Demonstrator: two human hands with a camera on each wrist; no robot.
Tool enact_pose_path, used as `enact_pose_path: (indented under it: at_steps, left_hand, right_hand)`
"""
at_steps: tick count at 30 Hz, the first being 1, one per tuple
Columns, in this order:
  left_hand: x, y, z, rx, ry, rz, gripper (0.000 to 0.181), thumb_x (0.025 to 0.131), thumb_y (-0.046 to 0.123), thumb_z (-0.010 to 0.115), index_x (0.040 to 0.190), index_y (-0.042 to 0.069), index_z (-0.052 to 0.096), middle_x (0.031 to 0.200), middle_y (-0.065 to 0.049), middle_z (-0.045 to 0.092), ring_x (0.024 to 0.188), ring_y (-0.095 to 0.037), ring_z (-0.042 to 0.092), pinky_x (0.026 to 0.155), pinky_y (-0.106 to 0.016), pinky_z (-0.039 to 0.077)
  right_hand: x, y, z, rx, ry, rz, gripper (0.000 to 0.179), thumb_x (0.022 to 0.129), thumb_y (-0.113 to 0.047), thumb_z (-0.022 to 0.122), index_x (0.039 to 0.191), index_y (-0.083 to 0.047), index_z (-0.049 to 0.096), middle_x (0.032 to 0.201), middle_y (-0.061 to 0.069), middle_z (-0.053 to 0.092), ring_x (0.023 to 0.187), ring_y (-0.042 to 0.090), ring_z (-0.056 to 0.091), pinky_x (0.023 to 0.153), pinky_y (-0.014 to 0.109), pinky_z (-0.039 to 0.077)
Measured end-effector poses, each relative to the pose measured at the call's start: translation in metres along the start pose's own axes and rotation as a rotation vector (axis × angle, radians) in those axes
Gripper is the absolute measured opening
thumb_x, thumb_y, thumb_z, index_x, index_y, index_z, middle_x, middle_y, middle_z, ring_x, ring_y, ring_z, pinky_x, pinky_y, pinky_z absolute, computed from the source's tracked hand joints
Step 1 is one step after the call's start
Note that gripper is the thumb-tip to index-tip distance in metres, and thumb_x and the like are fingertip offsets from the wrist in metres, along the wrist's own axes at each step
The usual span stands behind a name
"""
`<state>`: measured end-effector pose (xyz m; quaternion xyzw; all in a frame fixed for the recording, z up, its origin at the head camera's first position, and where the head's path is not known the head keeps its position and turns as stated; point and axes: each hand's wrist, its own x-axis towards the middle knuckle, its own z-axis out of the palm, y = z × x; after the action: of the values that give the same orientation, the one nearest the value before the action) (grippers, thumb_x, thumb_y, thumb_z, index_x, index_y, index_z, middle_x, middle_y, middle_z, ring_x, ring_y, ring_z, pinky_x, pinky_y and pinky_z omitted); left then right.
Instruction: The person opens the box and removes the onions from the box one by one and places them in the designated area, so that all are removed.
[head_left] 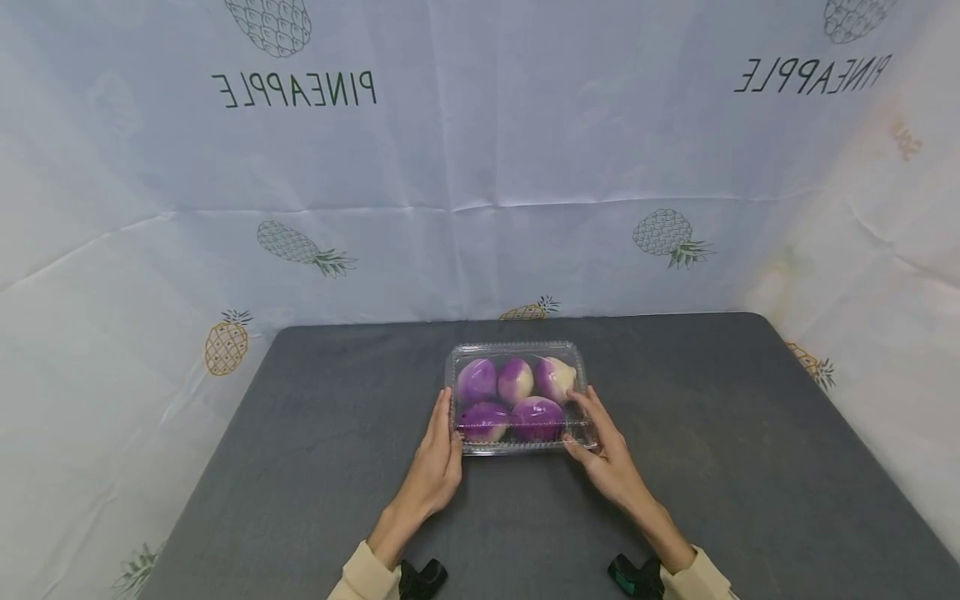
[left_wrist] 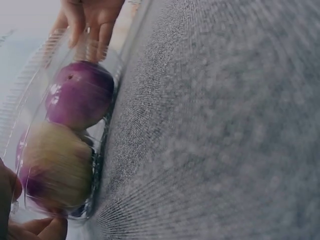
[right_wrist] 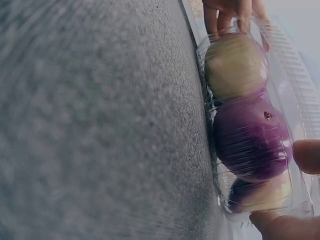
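A clear plastic clamshell box [head_left: 517,350] sits on the dark table toward the far edge. Several purple-and-cream turnips [head_left: 538,418] show through its transparent lid. At the box's left side my left hand [head_left: 438,458] grips it, fingers along the side wall and thumb at the near corner. My right hand [head_left: 611,462] holds the right side, with its index finger on the lid and thumb at the front edge. In the left wrist view, the ribbed rim runs along the box [left_wrist: 25,100], with turnips [left_wrist: 82,95] inside. The right wrist view shows turnips [right_wrist: 250,135] behind the clear wall.
The dark grey table [head_left: 337,400] has rounded far corners. A white cloth [head_left: 480,150] printed with pineapples hangs behind it and at both sides. Black straps [head_left: 423,577] sit at both wrists, by the cream sleeves [head_left: 367,575].
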<state>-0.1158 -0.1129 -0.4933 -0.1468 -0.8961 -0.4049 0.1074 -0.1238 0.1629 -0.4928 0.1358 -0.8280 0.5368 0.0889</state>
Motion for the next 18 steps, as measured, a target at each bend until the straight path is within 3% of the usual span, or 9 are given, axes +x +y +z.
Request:
enact_pose_path:
  at_steps: [4, 8, 13, 18]
  left_hand:
    - [0.001, 0.001, 0.000, 0.001, -0.012, -0.005, 0.070, 0.104, -0.001, 0.042, 0.164, 0.001, 0.006, 0.168, -0.029, 0.015, 0.155, -0.040, 0.026, 0.119, -0.059, 0.031]
    - [0.001, 0.001, -0.002, 0.003, -0.022, -0.006, 0.069, 0.104, -0.001, 0.042, 0.163, -0.001, 0.007, 0.168, -0.030, 0.014, 0.155, -0.040, 0.025, 0.120, -0.058, 0.031]
    - [0.002, 0.000, -0.003, 0.005, -0.035, -0.009, 0.069, 0.104, 0.000, 0.041, 0.164, 0.000, 0.005, 0.168, -0.030, 0.014, 0.155, -0.040, 0.024, 0.120, -0.058, 0.031]
    - [0.000, 0.001, -0.003, 0.005, -0.041, -0.017, 0.070, 0.104, 0.001, 0.042, 0.164, 0.000, 0.005, 0.169, -0.029, 0.013, 0.155, -0.040, 0.024, 0.120, -0.058, 0.030]
  right_hand:
    - [0.001, -0.001, -0.003, 0.001, -0.005, -0.030, 0.061, 0.094, 0.002, 0.066, 0.151, -0.006, 0.046, 0.166, 0.033, 0.020, 0.149, 0.059, 0.022, 0.099, 0.033, 0.052]
    - [0.001, -0.002, -0.005, 0.039, -0.039, -0.035, 0.058, 0.095, 0.005, 0.062, 0.150, -0.003, 0.046, 0.165, 0.035, 0.017, 0.149, 0.060, 0.020, 0.100, 0.009, 0.038]
    - [0.001, -0.002, -0.009, 0.058, -0.098, 0.012, 0.058, 0.097, 0.006, 0.057, 0.152, -0.007, 0.045, 0.168, 0.032, 0.010, 0.152, 0.057, 0.014, 0.103, 0.005, 0.032]
    - [0.002, 0.000, -0.014, 0.009, -0.152, 0.013, 0.058, 0.099, 0.003, 0.055, 0.155, -0.009, 0.042, 0.169, 0.032, 0.007, 0.154, 0.055, 0.011, 0.112, 0.021, 0.038]
